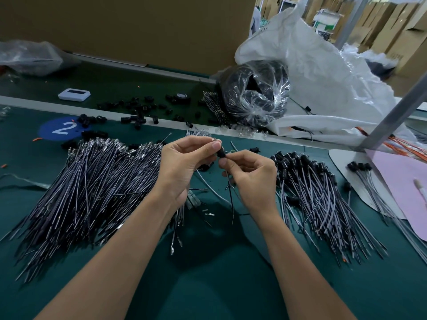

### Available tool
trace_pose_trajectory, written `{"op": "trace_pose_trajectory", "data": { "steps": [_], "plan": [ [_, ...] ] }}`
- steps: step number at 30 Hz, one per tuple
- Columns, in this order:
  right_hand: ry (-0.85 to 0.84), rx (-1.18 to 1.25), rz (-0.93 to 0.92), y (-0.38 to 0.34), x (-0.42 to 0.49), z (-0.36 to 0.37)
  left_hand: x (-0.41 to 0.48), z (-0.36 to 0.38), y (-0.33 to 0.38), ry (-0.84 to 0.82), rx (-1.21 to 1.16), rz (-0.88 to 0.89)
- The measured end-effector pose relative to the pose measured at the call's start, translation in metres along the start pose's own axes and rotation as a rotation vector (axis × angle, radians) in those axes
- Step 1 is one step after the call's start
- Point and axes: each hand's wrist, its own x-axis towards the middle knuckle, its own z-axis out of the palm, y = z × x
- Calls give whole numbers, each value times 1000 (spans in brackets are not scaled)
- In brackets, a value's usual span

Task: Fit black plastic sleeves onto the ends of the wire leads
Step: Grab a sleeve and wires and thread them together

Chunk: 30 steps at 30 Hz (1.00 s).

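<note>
Bench (208,285): left fingers (215,145) tight on sleeve (221,154), right fingers (223,162) on wire (230,197).

A single wide-angle view, taken from the person's head, faces forward and down over a green table (69,204). Both forearms enter from the bottom edge. The left hand (184,162) and right hand (249,174) meet at centre frame, near enough that the black sleeve (220,154) and wire lead (231,199) they pinch show plainly. The table fills the lower two thirds. A cardboard wall (138,31) closes the top, and stacked cartons (392,31) stand far off at the upper right.
</note>
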Motion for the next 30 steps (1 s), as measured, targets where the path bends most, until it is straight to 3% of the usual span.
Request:
{"op": "trace_pose_trajectory", "data": {
  "steps": [30],
  "plan": [
    [-127,144,24,-1,0,-1,3,-4,2,-66,-136,-115]
  ]
}}
